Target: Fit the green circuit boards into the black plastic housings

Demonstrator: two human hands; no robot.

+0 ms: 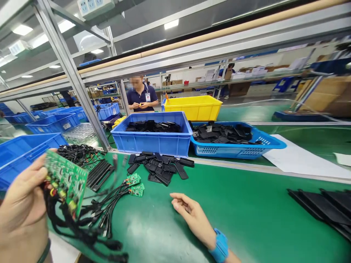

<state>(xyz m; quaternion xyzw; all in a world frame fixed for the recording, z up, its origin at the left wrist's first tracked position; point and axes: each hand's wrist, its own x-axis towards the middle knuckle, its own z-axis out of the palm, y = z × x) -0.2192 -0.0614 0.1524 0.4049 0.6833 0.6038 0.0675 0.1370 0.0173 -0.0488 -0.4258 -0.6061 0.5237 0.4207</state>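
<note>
My left hand (23,204) grips the edge of a green circuit board (67,179) between thumb and fingers, raised at the left. Black cables (74,228) with plugs hang from the board's lower edge. My right hand (193,217), with a blue wristband (220,245), is just over the green table (246,212). Its fingers are loosely bent and a little apart, with nothing seen in them. To its left lie small green circuit boards (136,190) with black leads (109,208). Beyond it is a heap of black plastic covers (161,168).
A blue bin (152,143) and a blue basket (227,149) hold black parts behind the heap. More cabled boards (79,153) and black strips (100,175) lie left, beside a metal post (79,84). Black panels (326,208) sit at right. A person (141,96) works opposite.
</note>
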